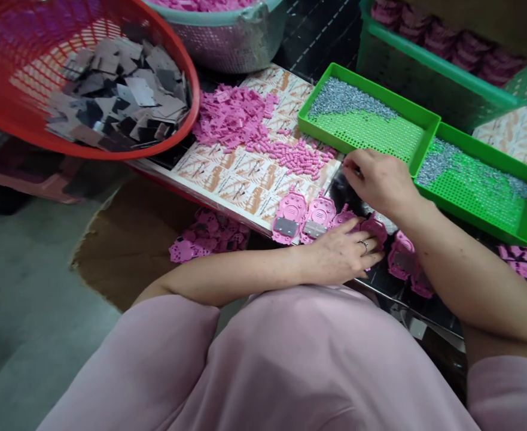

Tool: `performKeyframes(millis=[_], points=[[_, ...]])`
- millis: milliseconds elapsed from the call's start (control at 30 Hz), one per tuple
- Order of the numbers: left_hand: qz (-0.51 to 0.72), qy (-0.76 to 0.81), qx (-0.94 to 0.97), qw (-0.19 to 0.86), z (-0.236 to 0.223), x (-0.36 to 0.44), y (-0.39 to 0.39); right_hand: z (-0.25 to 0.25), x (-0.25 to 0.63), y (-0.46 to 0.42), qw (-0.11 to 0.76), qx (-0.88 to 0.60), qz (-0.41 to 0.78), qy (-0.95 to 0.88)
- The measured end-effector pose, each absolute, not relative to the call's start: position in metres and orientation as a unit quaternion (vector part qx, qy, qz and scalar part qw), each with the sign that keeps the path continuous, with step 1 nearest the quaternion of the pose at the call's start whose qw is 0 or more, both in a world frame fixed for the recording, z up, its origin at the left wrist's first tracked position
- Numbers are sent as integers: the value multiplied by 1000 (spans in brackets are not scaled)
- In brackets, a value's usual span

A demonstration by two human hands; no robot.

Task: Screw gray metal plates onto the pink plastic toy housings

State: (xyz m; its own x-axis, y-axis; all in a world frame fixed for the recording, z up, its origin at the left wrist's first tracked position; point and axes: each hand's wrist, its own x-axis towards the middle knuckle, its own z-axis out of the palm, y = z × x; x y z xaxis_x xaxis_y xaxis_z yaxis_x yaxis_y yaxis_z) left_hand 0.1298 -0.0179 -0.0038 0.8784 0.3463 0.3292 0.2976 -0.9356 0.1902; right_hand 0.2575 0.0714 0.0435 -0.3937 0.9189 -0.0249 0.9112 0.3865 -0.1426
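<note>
My left hand [341,254], a ring on one finger, lies with its fingers spread over a row of pink plastic housings along the table's near edge. Left of it, one pink housing [291,206] shows a grey metal plate [286,227] across its lower part; the housing beside it bears a plate too. My right hand [380,179] is above the table, close to the near wall of a green tray [371,134]. Its fingers are curled together, and whatever they may hold is hidden. More pink housings [402,256] lie beneath my right forearm.
A heap of pink pieces [234,114] and small pink pegs [294,157] lie on the patterned board. A second green tray [478,185] holds small silvery parts. A red basket [191,114] with metal plates, a pale tub [227,39] and a green crate [425,66] stand around.
</note>
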Motion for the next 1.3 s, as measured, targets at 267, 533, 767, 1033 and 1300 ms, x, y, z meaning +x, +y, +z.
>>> performKeyframes(millis=[267, 533, 767, 1033, 1300], points=[[185, 117, 975, 30, 0, 179, -27, 51, 359, 15, 266, -645, 287, -656], [131, 126, 983, 1, -5, 178, -29, 16, 392, 3, 242, -632, 327, -660], [130, 121, 984, 3, -6, 170, -29, 8, 384, 7, 189, -608, 307, -708], [158, 128, 979, 9, -7, 172, -33, 4, 387, 7, 152, -629, 210, -733], [192, 126, 973, 21, -12, 175, -31, 41, 343, 32, 174, -538, 128, -815]])
